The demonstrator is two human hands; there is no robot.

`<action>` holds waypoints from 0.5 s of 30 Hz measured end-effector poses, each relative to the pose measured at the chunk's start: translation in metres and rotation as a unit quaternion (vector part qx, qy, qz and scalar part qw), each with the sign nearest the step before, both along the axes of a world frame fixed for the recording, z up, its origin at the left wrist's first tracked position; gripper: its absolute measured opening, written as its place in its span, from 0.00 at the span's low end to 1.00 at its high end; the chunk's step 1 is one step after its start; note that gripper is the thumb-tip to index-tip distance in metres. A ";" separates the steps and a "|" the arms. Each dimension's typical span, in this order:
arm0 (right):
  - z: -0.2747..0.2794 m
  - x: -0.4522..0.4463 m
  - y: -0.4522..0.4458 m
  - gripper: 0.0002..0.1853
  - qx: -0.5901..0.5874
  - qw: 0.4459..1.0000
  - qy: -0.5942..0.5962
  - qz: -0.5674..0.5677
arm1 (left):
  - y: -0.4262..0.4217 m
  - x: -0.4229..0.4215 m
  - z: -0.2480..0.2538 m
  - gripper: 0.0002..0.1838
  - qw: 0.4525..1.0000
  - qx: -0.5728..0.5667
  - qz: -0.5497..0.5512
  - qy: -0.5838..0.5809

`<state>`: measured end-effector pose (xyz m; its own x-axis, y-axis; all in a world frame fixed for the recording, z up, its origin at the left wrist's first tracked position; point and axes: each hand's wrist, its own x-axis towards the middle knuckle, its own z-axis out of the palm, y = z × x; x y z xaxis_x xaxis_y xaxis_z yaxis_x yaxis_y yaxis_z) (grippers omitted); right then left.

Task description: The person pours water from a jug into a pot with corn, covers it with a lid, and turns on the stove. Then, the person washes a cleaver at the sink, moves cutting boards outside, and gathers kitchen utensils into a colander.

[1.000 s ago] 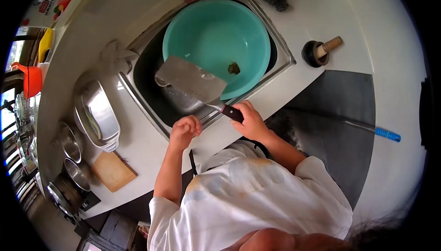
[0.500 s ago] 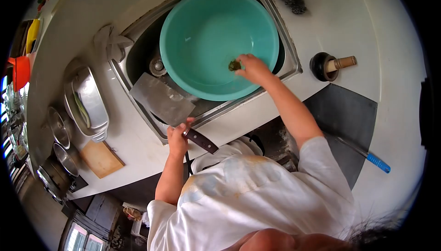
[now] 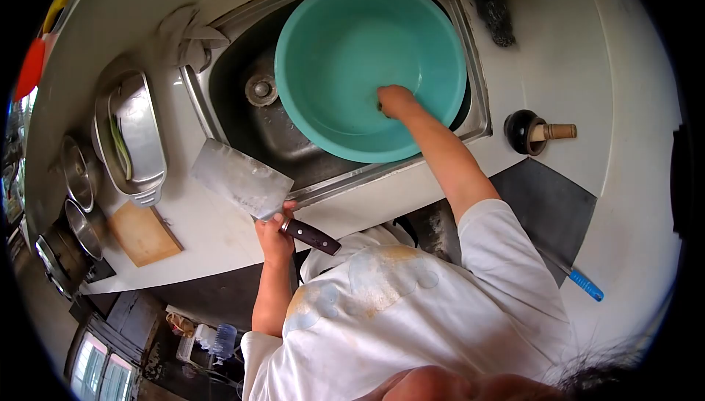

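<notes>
A broad metal cleaver (image 3: pixel 242 181) with a dark riveted handle lies across the counter's front edge, near the sink's left corner. My left hand (image 3: pixel 276 238) is closed on it where blade and handle meet. Inside the large green basin (image 3: pixel 345 70), my right hand (image 3: pixel 397 102) has its fingers closed round a small dark green clump (image 3: pixel 380 108), mostly hidden by the fingers. The basin sits over the right part of the metal sink (image 3: pixel 294 140), whose drain shows on the left.
Left of the sink are a metal tray (image 3: pixel 150 136) with green stalks, metal bowls (image 3: pixel 84 228), a wooden board (image 3: pixel 145 236) and a cloth (image 3: pixel 192 40). To the right stand a mortar with a pestle (image 3: pixel 554 131) and a blue-handled tool (image 3: pixel 587 285). A dark scourer (image 3: pixel 498 20) lies behind.
The cleaver passed from my right hand to my left and moved left, out over the counter. My right hand went into the basin and closed on the green clump. The view has shifted.
</notes>
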<state>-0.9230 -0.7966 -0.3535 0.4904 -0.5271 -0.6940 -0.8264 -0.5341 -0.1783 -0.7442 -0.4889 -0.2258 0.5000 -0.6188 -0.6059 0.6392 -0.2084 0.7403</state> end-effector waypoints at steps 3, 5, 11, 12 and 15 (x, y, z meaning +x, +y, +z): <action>0.013 -0.005 -0.004 0.10 0.034 0.997 -0.065 -0.007 | 0.003 0.003 0.000 0.18 1.000 0.001 0.001 0.007; 0.044 -0.008 -0.005 0.09 0.258 0.889 -0.220 -0.307 | 0.003 0.003 0.002 0.18 1.000 -0.001 0.009 0.003; 0.127 -0.018 0.003 0.10 0.453 0.643 -0.424 -0.448 | 0.002 0.006 0.002 0.18 1.000 0.001 0.011 0.009; 0.135 -0.020 0.004 0.10 0.452 0.644 -0.425 -0.448 | 0.001 0.005 0.002 0.18 1.000 -0.001 0.010 0.009; 0.150 -0.023 0.003 0.09 0.490 0.574 -0.515 -0.406 | -0.004 0.005 0.006 0.18 1.000 -0.008 0.000 0.008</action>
